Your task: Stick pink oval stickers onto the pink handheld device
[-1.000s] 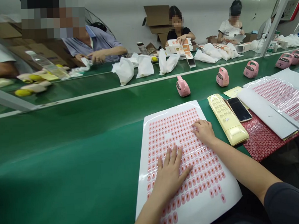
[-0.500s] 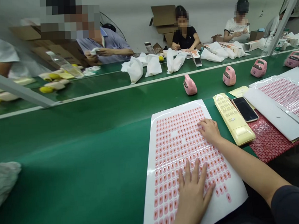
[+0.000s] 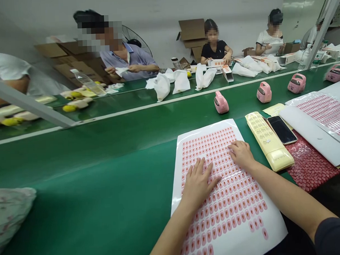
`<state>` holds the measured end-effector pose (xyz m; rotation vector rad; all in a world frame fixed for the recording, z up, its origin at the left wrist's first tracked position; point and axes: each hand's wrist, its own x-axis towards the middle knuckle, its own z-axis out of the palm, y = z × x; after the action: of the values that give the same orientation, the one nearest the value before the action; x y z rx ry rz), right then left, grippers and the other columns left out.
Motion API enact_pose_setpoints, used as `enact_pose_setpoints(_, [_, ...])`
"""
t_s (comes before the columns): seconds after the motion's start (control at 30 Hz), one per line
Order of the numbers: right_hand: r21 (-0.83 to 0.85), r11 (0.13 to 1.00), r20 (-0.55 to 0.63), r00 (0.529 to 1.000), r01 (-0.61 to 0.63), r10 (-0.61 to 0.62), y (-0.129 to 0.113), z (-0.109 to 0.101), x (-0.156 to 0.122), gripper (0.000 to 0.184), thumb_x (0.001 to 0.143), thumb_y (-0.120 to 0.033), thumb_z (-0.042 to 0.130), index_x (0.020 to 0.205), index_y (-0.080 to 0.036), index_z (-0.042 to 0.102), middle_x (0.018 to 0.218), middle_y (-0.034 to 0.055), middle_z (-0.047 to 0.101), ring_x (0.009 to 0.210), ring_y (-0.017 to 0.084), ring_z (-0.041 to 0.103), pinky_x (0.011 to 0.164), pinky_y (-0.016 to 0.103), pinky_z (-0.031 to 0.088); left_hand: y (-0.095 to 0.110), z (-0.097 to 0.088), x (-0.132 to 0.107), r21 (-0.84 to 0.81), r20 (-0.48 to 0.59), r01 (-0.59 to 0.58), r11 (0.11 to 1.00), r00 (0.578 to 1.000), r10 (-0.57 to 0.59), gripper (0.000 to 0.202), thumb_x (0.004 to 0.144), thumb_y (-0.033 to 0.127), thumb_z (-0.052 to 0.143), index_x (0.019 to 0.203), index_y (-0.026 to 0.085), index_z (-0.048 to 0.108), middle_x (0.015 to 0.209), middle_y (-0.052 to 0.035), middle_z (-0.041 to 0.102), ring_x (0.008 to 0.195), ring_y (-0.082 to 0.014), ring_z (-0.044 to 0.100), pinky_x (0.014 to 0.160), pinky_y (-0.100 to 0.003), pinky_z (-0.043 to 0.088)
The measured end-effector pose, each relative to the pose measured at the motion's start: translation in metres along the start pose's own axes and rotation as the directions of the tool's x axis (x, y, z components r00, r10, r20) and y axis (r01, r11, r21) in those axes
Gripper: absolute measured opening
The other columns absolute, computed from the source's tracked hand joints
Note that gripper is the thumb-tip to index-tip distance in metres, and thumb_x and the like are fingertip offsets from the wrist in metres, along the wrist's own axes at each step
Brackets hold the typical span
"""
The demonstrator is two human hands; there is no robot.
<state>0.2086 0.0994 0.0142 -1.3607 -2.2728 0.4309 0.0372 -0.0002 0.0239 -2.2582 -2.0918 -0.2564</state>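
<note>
A white sheet of small pink oval stickers (image 3: 231, 209) lies on the green work surface in front of me, its near right corner hanging past the edge. My left hand (image 3: 199, 182) rests on the sheet's left-middle part, fingers spread and palm down. Near the upper right side of the stickers, my right hand (image 3: 241, 154) touches the sheet with its fingers loosely bent and nothing held. Several sticker places at the lower right are bare white. Just right of my right hand lies a yellow folded stack of printed labels (image 3: 268, 140).
Beside the labels are a phone (image 3: 282, 129), red bubble wrap (image 3: 310, 163) and more sticker sheets (image 3: 325, 109). Pink handled devices, including one (image 3: 221, 102) straight ahead, stand along the conveyor belt (image 3: 125, 129). Across it, co-workers sit among white bags (image 3: 181, 81). A patterned cloth-like thing (image 3: 12, 214) is at left.
My left hand has slid up the sheet, away from me, and slightly left. My right hand stays at about the same place on the sheet. The view has shifted a little.
</note>
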Motion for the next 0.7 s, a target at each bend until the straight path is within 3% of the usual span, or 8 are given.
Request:
enact_pose_setpoints(0.13, [-0.006,1.0,0.0,1.0,0.001,-0.001,0.001,0.0,-0.001,0.024,0.084,-0.019,0.051,0.105,-0.023,0.062,0.114,0.0071,0.059,0.11,0.021,0.049,0.095,0.038,0.031,-0.004,0.012,-0.004,-0.185,-0.117,-0.011,0.983,0.993,-0.011,0.043,0.081,0.05,0.048,0.104,0.017,0.063,0.119,-0.0169,0.058,0.119,-0.0321,0.047,0.097,-0.049,0.039])
enact_pose_setpoints(0.27, [-0.014,1.0,0.006,1.0,-0.001,0.001,0.001,0.0,-0.003,0.025,0.083,-0.019,0.052,0.106,-0.022,0.062,0.116,0.0079,0.059,0.111,0.022,0.048,0.095,0.039,0.031,-0.011,0.019,-0.005,-0.268,-0.144,-0.035,0.963,0.99,-0.004,0.03,0.083,0.041,0.045,0.094,0.02,0.063,0.115,-0.0112,0.06,0.115,-0.0256,0.051,0.096,-0.041,0.042])
enact_pose_setpoints(0.47, [-0.032,0.999,0.02,1.0,0.003,-0.003,0.002,0.0,-0.003,0.026,0.083,-0.019,0.051,0.108,-0.021,0.061,0.117,0.0077,0.058,0.112,0.022,0.048,0.096,0.039,0.032,-0.018,0.022,0.002,-0.359,-0.158,0.001,0.933,0.986,-0.062,0.02,0.083,0.033,0.045,0.084,0.021,0.062,0.112,-0.0097,0.06,0.117,-0.0277,0.049,0.093,-0.045,0.043])
enact_pose_setpoints(0.6, [-0.056,0.998,0.023,1.0,0.016,-0.015,0.002,0.0,-0.005,0.027,0.084,-0.017,0.05,0.108,-0.02,0.061,0.117,0.0096,0.058,0.112,0.023,0.048,0.097,0.041,0.032,-0.022,0.017,0.013,-0.389,-0.132,0.013,0.921,0.989,-0.07,0.01,0.077,0.03,0.054,0.076,0.023,0.062,0.094,-0.0054,0.064,0.1,-0.0251,0.058,0.083,-0.041,0.048])
enact_pose_setpoints(0.7, [-0.094,0.995,0.014,0.999,0.041,-0.04,-0.007,0.004,-0.009,0.036,0.082,-0.008,0.046,0.116,-0.014,0.056,0.124,0.0151,0.053,0.115,0.027,0.045,0.098,0.045,0.029,-0.026,0.015,0.022,-0.388,-0.147,0.032,0.921,0.985,-0.096,0.008,0.071,0.031,0.062,0.072,0.023,0.06,0.079,-0.0031,0.061,0.082,-0.024,0.061,0.074,-0.04,0.05])
